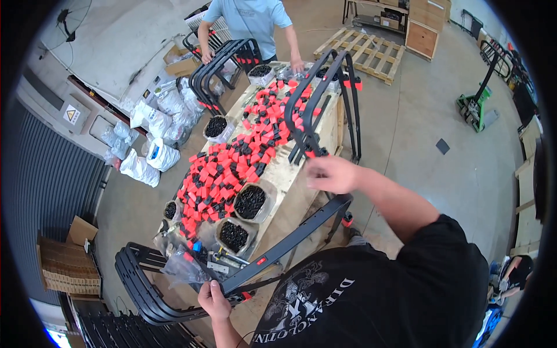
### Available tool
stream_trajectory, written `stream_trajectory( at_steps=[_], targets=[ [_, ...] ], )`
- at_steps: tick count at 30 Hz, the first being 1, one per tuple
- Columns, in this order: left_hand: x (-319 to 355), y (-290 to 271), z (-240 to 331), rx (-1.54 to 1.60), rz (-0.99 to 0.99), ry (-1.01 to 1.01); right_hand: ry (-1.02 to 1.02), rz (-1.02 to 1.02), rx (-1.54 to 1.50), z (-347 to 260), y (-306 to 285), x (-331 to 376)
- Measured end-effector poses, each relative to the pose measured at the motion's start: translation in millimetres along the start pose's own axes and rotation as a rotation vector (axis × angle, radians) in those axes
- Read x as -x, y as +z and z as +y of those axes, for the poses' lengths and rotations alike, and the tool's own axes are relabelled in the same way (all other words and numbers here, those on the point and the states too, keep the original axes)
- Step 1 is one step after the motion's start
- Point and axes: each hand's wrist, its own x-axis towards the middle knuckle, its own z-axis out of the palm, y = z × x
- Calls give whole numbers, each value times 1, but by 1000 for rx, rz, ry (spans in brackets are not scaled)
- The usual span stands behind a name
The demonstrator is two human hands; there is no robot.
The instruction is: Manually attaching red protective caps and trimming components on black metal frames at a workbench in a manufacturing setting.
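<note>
My left hand [214, 300] grips a long black bent metal bar [290, 240], its thumb on top. The bar slants up to the right in front of me, with small red pieces on it. My right hand [333, 174], a little blurred, has its fingers curled beside the table edge, just below black U-shaped bars [304, 110]. What it holds, if anything, cannot be made out. On the wooden table [284, 168] lies a large heap of red and black plastic caps [223, 174]. Bins of small black parts, a near one [250, 201] among them, stand around the heap.
Across the table a person in a light blue shirt [246, 23] touches black frames [226, 66] with one hand. More black frames [139, 284] lie at lower left. White sacks [156, 119] sit on the left floor. A pallet [362, 55] and green pallet jack [473, 110] stand beyond.
</note>
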Motion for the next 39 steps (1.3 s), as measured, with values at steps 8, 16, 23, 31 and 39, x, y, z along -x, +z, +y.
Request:
stream_trajectory(
  at_steps=[8, 16, 23, 31, 39],
  targets=[
    [-33, 150, 124, -367, -191, -13, 271, 739, -388, 143, -64, 83],
    [-89, 307, 194, -267, -427, -13, 165, 973, -96, 147, -298, 43],
    [-91, 478, 152, 44, -361, -119, 229, 1034, -156, 231, -368, 119],
    [-123, 564, 135, -11, -344, 14, 1399, 535, -54, 407, -145, 405],
    [-154, 550, 121, -77, -359, -20, 1840, 422, -358, 424, -32, 544]
  ],
)
